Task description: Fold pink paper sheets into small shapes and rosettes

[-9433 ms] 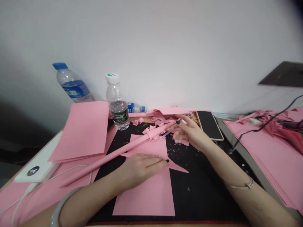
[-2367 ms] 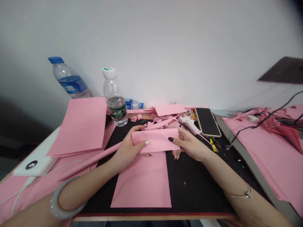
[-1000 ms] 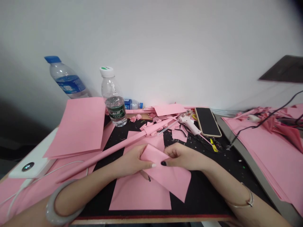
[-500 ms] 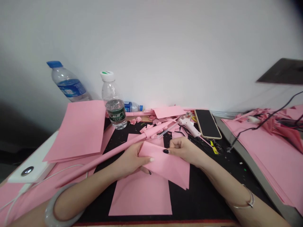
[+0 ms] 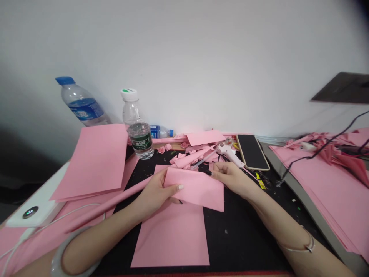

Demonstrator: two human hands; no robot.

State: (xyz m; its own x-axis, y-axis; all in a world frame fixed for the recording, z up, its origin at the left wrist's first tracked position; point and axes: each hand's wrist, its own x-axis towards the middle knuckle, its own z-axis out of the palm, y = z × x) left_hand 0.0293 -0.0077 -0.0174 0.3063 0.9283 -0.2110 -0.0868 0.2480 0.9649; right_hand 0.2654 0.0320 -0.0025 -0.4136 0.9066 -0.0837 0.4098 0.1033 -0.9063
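Note:
A folded sheet of pink paper [image 5: 196,189] is held up between both hands, above the black mat. My left hand [image 5: 160,192] pinches its left end, thumb on the face toward me and fingers behind. At the upper right edge my right hand [image 5: 227,177] grips the same folded paper, thumb along the top edge. Beneath it a flat pink sheet [image 5: 173,242] lies on the mat, partly covered by my left hand and the held paper. Behind my left arm runs a long rolled pink paper tube [image 5: 123,196].
Behind the hands lie a white glue gun [image 5: 230,154], pink scraps and a phone [image 5: 253,152]. A water bottle [image 5: 140,130] stands at the back left, near a pink paper stack [image 5: 95,157]. A white power bank [image 5: 36,211] sits left; more pink sheets [image 5: 323,192] lie right.
The folded paper has tilted to lie more level, its lower right corner rising. Both hands have shifted slightly left and up, still gripping it.

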